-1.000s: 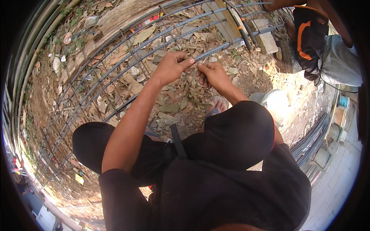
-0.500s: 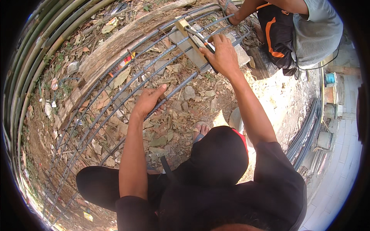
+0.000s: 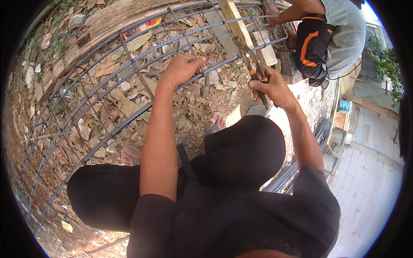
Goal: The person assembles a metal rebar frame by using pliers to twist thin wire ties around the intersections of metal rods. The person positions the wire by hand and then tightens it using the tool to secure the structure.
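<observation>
My left hand (image 3: 183, 71) is closed round the near long bar of a steel rebar cage (image 3: 142, 107), its thumb stretched along the top beside a thin cross bar. In my right hand (image 3: 275, 88) is a pair of pincers (image 3: 241, 44) with dark handles and orange bands. Their handles run through my grip, and the head points away from me, over the near bar and close to a squared wood block (image 3: 235, 23). The block lies across the far right part of the cage, under or between the bars; which, I cannot tell.
At the far right another person (image 3: 344, 38) in a grey shirt crouches by the cage end. A pale block (image 3: 264, 49) sits beside the wood. Dry leaves (image 3: 124, 101) and rubble cover the ground. Loose rods (image 3: 282, 178) lie to the right by a pale tiled surface (image 3: 365, 180).
My right hand has drawn back toward me from the wood block, with the pincers now lifted in its grip. My left hand sits farther along the near bar. The whole view has shifted.
</observation>
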Action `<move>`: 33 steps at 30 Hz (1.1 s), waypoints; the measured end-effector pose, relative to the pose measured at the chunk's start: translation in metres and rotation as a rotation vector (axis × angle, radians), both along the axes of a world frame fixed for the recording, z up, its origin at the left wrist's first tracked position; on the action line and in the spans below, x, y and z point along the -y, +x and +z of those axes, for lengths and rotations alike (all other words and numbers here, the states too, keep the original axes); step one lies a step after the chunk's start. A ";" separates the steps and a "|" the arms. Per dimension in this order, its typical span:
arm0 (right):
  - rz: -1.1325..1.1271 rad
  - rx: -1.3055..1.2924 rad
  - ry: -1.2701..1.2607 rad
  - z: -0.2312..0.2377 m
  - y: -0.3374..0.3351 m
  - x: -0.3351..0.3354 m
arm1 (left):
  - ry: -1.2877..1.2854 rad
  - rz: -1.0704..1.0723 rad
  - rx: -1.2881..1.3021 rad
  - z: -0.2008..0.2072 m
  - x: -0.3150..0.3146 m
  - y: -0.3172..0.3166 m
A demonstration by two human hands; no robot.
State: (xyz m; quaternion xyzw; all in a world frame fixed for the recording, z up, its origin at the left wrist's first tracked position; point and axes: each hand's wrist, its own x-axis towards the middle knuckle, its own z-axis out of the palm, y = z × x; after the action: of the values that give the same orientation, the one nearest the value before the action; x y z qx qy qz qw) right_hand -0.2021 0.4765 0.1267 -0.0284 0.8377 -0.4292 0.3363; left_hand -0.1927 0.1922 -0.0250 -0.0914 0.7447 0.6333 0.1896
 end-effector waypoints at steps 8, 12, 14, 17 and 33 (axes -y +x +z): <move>0.500 -0.378 0.603 -0.003 0.056 0.027 | 0.040 0.001 -0.026 -0.002 0.002 0.001; 0.506 -0.502 0.573 0.008 0.060 0.038 | 0.279 -0.121 0.062 0.002 0.008 0.006; 0.576 -0.642 0.645 0.016 0.067 0.044 | 0.178 -0.013 0.056 0.003 0.012 0.004; 0.632 -0.713 0.590 0.030 0.075 0.060 | 0.167 0.176 0.137 0.004 0.020 -0.002; 0.456 -0.583 0.705 0.028 0.058 0.065 | 0.256 0.080 0.229 -0.002 0.008 0.000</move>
State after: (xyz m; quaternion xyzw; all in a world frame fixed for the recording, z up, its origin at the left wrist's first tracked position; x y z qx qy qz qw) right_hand -0.1439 0.4111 0.1549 -0.2139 0.9631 -0.0104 0.1630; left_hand -0.1928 0.1845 -0.0272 -0.1676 0.6275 0.7154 0.2578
